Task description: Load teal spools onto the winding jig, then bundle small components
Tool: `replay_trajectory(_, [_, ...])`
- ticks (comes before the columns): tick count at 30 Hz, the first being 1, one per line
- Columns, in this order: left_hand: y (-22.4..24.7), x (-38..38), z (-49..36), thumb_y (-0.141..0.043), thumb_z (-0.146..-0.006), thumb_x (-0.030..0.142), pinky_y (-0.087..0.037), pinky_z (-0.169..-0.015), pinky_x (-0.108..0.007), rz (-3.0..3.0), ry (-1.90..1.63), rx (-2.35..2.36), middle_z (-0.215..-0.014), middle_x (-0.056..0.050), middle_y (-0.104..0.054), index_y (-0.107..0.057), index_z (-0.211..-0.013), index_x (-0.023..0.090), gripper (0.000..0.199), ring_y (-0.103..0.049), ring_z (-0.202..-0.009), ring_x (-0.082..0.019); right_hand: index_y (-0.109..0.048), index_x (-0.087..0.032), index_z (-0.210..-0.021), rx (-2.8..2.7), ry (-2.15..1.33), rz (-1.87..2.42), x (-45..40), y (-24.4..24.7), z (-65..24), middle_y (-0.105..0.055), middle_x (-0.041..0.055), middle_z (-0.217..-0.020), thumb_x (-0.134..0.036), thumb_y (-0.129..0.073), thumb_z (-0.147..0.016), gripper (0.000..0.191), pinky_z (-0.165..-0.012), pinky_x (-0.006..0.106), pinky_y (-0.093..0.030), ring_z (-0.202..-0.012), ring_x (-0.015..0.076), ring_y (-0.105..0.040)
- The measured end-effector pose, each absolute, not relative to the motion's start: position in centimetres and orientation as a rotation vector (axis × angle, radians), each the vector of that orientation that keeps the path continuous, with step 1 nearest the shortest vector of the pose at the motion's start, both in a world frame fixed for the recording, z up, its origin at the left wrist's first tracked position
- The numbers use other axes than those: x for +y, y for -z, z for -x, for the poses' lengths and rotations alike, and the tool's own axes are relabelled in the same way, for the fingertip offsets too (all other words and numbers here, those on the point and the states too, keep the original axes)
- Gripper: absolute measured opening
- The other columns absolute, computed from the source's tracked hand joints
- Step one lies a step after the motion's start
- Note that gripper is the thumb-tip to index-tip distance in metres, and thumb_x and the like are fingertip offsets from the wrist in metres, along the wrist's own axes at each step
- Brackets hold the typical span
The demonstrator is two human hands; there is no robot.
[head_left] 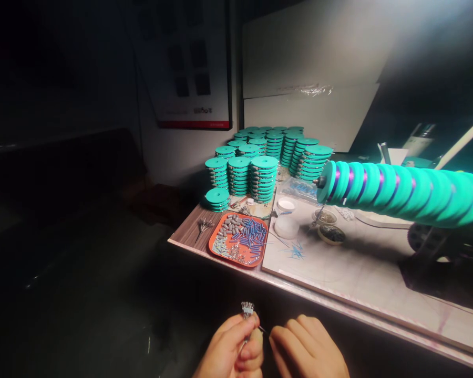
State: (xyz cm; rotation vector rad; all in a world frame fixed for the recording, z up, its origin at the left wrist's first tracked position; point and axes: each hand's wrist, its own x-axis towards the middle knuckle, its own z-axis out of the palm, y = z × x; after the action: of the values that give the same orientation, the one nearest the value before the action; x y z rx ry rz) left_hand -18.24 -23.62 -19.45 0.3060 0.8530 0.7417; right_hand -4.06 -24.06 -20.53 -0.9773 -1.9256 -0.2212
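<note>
At the bottom of the head view, my left hand [236,346] is closed around a small bundle of metal pieces [247,310], whose silvery tops stick up above the thumb. Close on its right, my right hand [305,346] has its fingers bent together at a thin dark rod [263,330] that reaches toward the left hand. What else its fingertips hold is hidden. Both hands are in front of the table edge, below an orange tray [212,247] of grey cylinders, blue sticks, pale pieces and small metal parts.
Stacks of teal spools [264,178] stand behind the tray. A long row of teal discs [398,191] juts in from the right above the table [362,273]. Small bowls [331,234], a white round container [286,228] and loose blue sticks [297,250] lie between.
</note>
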Motion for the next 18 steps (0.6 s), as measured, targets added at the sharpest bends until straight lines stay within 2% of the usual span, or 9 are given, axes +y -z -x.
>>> replay_trajectory(4, [19.2,-23.8,18.3,-0.072,-0.061,0.040,-0.007,-0.034,-0.013,-0.362,-0.759,0.859,-0.042,0.013,-0.027,-0.038,-0.068,0.018,0.040,-0.012,-0.035,0.000,-0.055,-0.015,-0.065,-1.890,0.240,1.034,-23.8,20.0,4.0,-0.044,-0.0004,-0.049,-0.010,-0.044,-0.080,0.019,-0.050,0.025,-0.025,-0.051,0.0118,-0.033])
replay_trajectory(13, [19.9,-23.9,18.3,-0.071,-0.058,0.046,-0.003,-0.032,-0.014,-0.455,-0.827,0.947,-0.039,0.015,-0.020,-0.040,-0.070,0.019,0.043,-0.005,-0.034,-0.001,-0.055,-0.018,-0.065,-1.774,0.243,1.071,-24.2,21.0,4.6,-0.046,-0.0005,-0.049,-0.013,-0.044,-0.082,0.021,-0.051,0.025,-0.026,-0.050,0.0120,-0.034])
replay_trajectory(16, [20.0,-24.0,18.1,-0.071,-0.057,0.048,-0.005,-0.031,-0.014,-0.527,-0.858,0.952,-0.037,0.015,-0.019,-0.042,-0.067,0.019,0.042,-0.006,-0.033,0.000,-0.059,-0.013,-0.088,-1.759,0.200,1.078,-24.2,21.2,4.8,-0.056,0.0025,-0.063,-0.018,-0.042,-0.085,0.018,-0.055,0.025,-0.033,-0.055,0.0113,-0.045])
replay_trajectory(18, [19.9,-24.1,17.8,-0.069,-0.058,0.051,-0.007,-0.032,-0.014,-0.604,-0.897,0.996,-0.039,0.014,-0.025,-0.045,-0.066,0.018,0.042,-0.009,-0.033,0.000,-0.056,-0.009,-0.099,-1.813,0.237,1.052,-24.2,21.0,4.6,-0.060,0.0041,-0.069,-0.021,-0.040,-0.087,0.024,-0.056,0.023,-0.036,-0.057,0.0101,-0.050])
